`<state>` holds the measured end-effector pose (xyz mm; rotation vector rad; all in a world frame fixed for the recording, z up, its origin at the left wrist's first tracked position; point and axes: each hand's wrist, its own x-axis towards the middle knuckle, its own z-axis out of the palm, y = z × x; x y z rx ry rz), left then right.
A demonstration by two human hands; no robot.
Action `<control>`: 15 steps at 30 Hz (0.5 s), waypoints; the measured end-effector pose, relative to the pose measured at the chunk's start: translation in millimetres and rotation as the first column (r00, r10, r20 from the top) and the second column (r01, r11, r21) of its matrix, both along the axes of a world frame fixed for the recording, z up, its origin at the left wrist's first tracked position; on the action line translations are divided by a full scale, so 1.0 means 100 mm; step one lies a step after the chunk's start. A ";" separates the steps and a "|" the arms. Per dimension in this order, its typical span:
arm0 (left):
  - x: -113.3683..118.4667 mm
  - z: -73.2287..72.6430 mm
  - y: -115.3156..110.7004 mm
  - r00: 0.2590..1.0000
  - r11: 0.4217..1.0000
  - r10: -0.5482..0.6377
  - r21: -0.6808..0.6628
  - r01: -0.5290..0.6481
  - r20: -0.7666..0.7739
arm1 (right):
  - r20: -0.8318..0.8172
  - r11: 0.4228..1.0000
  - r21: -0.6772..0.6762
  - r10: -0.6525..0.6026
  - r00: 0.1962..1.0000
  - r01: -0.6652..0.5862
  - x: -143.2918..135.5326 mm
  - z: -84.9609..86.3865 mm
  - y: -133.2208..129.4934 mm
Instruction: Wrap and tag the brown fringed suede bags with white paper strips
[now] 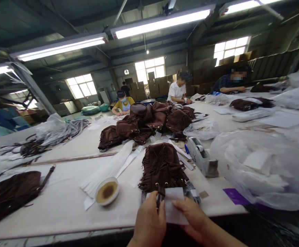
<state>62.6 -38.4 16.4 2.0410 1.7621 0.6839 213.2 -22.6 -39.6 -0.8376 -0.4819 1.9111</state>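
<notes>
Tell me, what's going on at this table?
A person's left hand pinches a dark brown strap at the near end of a dark brown fringed bag, while the right hand holds a thin white rectangular sheet. The bag lies on a long white table. Beyond it is a heap of dark brown bags; to its left stands a round white bowl.

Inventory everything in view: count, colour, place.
Table: one, white, foreground
Near bag: one, brown, front centre
Piled bags: several, brown, centre
Left bag: one, brown, table's left
Bowl: one, white, left of near bag
Tape dispenser: one, grey, right of near bag
Large plastic bag: one, clear, table's right
Sheet: one, white, in right hand
People: several, varied clothing, beyond
Lights: several, white, overhead
Windows: several, white, background
Left hand: one, bare, at near bag's strap
Right hand: one, bare, on sheet
</notes>
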 end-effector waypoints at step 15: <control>-0.16 -0.63 -0.34 0.909 0.997 0.075 -0.050 -0.060 0.410 | 0.322 0.997 0.053 -0.073 0.944 0.059 -0.11 -0.05 0.21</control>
